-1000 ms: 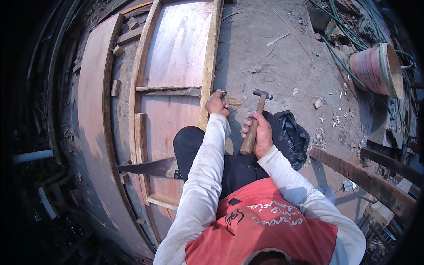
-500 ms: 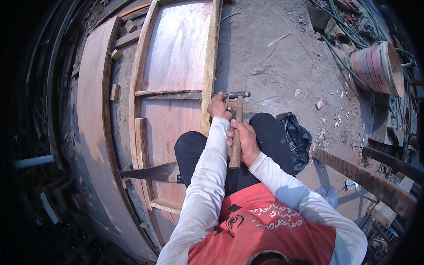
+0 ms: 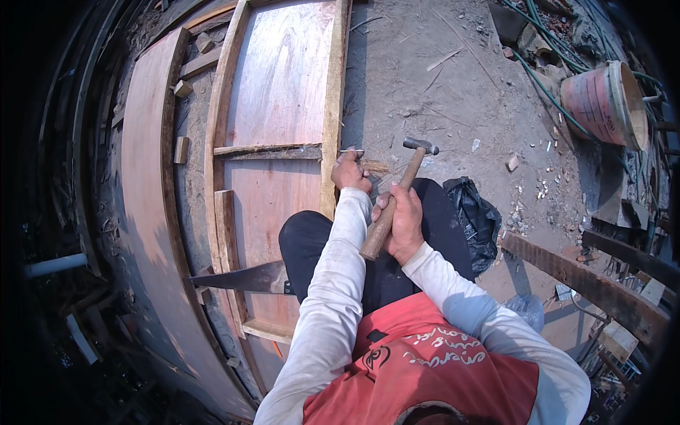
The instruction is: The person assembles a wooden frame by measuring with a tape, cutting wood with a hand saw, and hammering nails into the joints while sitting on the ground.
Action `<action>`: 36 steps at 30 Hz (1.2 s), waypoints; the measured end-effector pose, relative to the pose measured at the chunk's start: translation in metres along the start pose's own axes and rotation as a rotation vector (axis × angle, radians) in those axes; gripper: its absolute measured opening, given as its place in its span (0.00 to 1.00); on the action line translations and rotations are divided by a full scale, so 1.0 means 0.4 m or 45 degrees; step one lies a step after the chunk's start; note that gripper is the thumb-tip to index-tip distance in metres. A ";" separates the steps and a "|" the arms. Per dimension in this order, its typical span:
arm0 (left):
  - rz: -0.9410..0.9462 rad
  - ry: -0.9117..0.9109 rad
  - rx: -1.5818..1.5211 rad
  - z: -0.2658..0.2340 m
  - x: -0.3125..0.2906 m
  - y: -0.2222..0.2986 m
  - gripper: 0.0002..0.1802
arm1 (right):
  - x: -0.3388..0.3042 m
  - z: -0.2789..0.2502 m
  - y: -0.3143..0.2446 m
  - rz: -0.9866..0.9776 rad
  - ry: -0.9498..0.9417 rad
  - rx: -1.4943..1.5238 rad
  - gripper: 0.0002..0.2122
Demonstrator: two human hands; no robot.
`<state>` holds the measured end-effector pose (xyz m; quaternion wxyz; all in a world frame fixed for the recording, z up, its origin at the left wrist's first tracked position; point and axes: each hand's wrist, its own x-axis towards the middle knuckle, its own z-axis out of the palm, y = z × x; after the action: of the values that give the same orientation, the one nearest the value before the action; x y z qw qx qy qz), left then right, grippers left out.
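My right hand [image 3: 405,221] is closed round the wooden handle of a hammer [image 3: 418,165], its dark metal head up and to the right. My left hand [image 3: 350,172] rests at the right rail of a wooden frame [image 3: 331,106] backed with plywood. Its fingers pinch a thin nail [image 3: 360,151] that points sideways at the rail, level with a crosspiece [image 3: 269,152]. How deep the nail sits in the wood is hidden by the fingers. The hammer head is apart from the nail. A handsaw [image 3: 244,276] lies across the frame beside my left knee.
A second plywood panel [image 3: 145,142] lies to the left, with small wood blocks [image 3: 182,149] between the two. On the right are a dirty bucket [image 3: 598,106], green hoses [image 3: 542,92], a black plastic bag [image 3: 469,219] and a rusty beam [image 3: 581,283].
The hammer head has swung away from the nail, to the right, and the handle now tilts. My left hand stays at the rail with the nail.
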<state>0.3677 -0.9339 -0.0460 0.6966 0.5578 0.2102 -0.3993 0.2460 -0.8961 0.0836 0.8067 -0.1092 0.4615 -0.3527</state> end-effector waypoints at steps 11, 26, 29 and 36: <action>0.026 -0.015 -0.023 -0.006 0.008 -0.009 0.05 | 0.000 0.002 -0.004 -0.043 0.096 0.038 0.08; 0.018 -0.017 -0.001 -0.017 0.016 -0.002 0.06 | 0.021 -0.001 0.002 0.406 -0.259 -0.159 0.07; 0.019 -0.010 0.019 -0.028 -0.004 0.025 0.06 | 0.027 -0.013 -0.017 0.325 -0.215 -0.042 0.06; 0.284 -0.492 0.161 -0.159 -0.293 0.315 0.16 | 0.027 -0.073 -0.027 -0.243 0.172 0.089 0.07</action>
<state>0.4077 -0.8289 0.0988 0.7274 0.5332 -0.0156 -0.4317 0.2203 -0.9067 0.0656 0.7399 -0.1004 0.4896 -0.4503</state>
